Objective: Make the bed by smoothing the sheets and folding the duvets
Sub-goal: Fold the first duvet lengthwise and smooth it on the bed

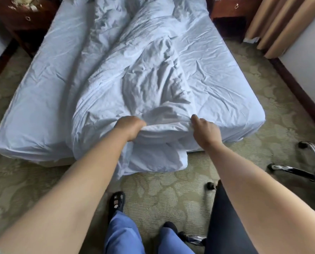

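Left nightstand (pixel 27 17): dark wood, ring pull on the drawer, pale crumpled items on top; stands at the far left corner beside the bed.

Bed (pixel 43 99): mattress under a white fitted sheet (pixel 222 74), creased throughout; runs from the foot edge near the person up to the top of the view.

Duvet (pixel 153 77): white, heavily rumpled, lying in a long heap down the middle of the bed; its near end is bunched at the foot edge and hangs over it toward the carpet (pixel 162 195).

Left hand (pixel 130 128): fingers curled round a bunched fold of the duvet at the foot edge, grasping it.

Right hand (pixel 203 128): just right of the left hand, thumb and fingers pinching the same bunched edge of the duvet.

Legs: blue trousers (pixel 123 233) and dark shoes (pixel 116 200) on the patterned green carpet, below the arms.

Right nightstand (pixel 233 10): dark wood, ring pull, at the far right corner of the bed.

Chair (pixel 299 171): dark seat, chrome legs on castors, standing on the carpet at the right.

Curtains (pixel 281 24): beige, hanging at the upper right.
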Demonstrator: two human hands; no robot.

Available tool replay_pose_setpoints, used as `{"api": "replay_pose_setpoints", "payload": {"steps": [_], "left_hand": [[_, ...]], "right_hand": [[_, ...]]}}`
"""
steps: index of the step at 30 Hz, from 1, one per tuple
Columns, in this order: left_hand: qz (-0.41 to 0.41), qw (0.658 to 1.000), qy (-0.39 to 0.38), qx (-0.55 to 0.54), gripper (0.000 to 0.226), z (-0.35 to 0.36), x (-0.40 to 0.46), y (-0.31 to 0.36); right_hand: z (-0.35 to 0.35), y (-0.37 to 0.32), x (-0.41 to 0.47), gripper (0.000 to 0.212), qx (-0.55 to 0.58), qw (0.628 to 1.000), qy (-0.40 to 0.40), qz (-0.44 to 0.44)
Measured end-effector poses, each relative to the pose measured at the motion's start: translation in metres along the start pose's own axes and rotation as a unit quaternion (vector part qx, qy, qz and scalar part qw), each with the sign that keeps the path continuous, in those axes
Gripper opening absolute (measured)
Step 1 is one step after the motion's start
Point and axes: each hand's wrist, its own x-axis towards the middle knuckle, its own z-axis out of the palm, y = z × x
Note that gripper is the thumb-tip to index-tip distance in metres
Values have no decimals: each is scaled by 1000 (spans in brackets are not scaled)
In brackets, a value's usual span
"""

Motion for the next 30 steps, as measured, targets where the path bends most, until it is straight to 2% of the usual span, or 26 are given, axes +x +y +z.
{"api": "replay_pose_setpoints", "payload": {"steps": [3,5,8,12,14,16,19,21,22,25,26,28,30], "left_hand": [[19,999,-49,13,25,15,-15,21],[19,996,-83,11,25,37,-29,38],[-49,997,-54,-26,21,47,-35,39],[-49,999,-23,-1,17,40,-41,29],[-57,998,-20,3,23,36,-43,21],[-67,998,-16,4,29,33,-45,14],[-71,997,-24,11,32,38,-46,12],[-76,996,-37,12,30,42,-48,14],[-76,996,-42,12,28,45,-47,15],[-76,996,-54,7,27,47,-46,19],[-82,995,-59,-6,27,50,-46,20],[-89,991,-81,-54,33,62,-46,25],[-71,984,-67,-148,57,77,-45,41]], "right_hand": [[8,-2,-33,30,3,999,-47,5],[18,-6,-48,29,45,997,-58,28],[17,-13,-42,27,100,993,-27,56],[17,-17,-43,26,144,986,6,82],[27,-16,-47,38,216,969,18,118],[41,-17,-49,60,240,960,5,143],[64,-20,-50,88,195,961,-75,183],[78,-17,-48,95,192,946,-129,227],[86,-15,-47,88,200,937,-136,252],[96,-11,-43,33,265,916,-72,293],[92,-12,-41,24,311,900,-56,301],[73,-20,-37,24,418,854,-36,309],[41,-35,-26,29,479,828,0,293]]}}
